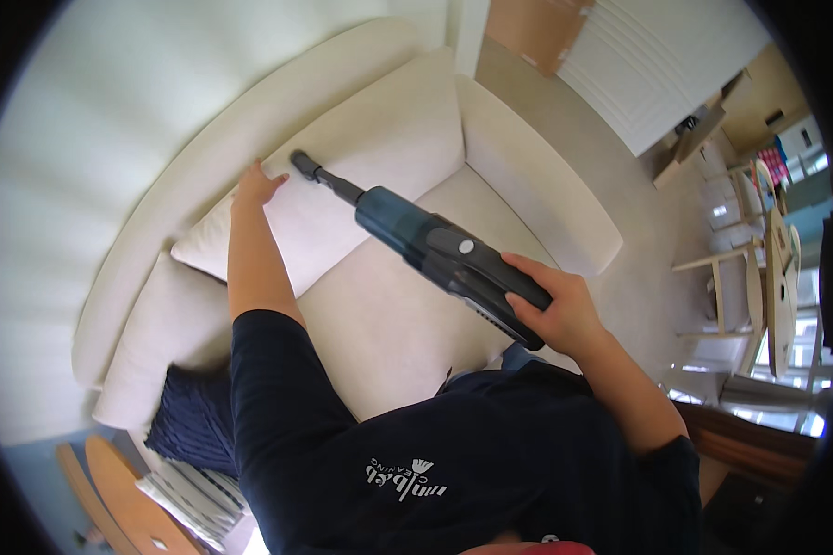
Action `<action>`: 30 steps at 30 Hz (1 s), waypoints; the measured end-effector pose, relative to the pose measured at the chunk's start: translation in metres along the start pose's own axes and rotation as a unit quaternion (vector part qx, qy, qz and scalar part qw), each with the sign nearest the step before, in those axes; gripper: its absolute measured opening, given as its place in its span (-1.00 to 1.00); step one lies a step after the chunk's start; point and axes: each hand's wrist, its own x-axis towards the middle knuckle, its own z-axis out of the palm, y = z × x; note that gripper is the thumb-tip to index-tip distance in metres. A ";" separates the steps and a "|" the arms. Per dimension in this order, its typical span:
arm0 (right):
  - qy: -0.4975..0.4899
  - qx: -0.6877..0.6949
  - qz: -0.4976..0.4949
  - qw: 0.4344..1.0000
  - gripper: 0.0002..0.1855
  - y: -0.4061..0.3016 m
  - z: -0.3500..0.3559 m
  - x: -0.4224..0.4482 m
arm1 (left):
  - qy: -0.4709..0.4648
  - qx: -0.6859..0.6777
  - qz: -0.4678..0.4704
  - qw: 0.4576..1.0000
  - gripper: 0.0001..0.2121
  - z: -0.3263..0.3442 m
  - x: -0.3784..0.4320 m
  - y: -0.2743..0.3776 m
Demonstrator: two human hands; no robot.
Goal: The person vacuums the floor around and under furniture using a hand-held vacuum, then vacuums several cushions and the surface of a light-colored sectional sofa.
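My right hand (562, 302) grips the rear handle of a dark handheld vacuum cleaner (416, 232), which has a blue-grey front section. Its narrow tube reaches up and left to a small brush nozzle (305, 165), which rests against the upper part of a cream back cushion (382, 132) on a sofa. Just left of the nozzle, my left hand (258, 184) lies on the cushion's top edge with thumb and fingers apart. Below the cushion spreads the cream seat cushion (389, 312). The sofa's curved backrest (201, 125) runs behind, beside the pale wall.
On the right is the sofa's armrest (534, 173). A second back cushion (173, 305), a navy pillow (194, 416) and a striped pillow (187, 499) lie at left. Farther right stand wooden chairs (722, 284), a table (777, 291) and a white panel (652, 69). A cardboard box (534, 28) stands behind.
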 end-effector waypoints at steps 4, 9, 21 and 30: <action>0.088 -0.065 -0.008 0.994 -0.51 0.045 -0.015 -0.014 | -0.029 0.086 0.007 0.996 -0.17 -0.001 -0.032 0.060; 0.031 -0.032 0.196 0.980 -0.60 0.095 -0.057 -0.070 | -0.135 0.151 0.089 0.975 -0.23 -0.024 -0.084 0.079; 0.043 -0.148 0.414 0.897 -0.56 0.117 -0.205 -0.239 | -0.142 0.092 0.305 0.937 -0.79 0.123 -0.262 0.116; 0.194 0.048 0.297 0.934 -0.51 0.117 -0.259 -0.217 | -0.254 0.030 0.339 0.905 -0.89 0.176 -0.446 0.127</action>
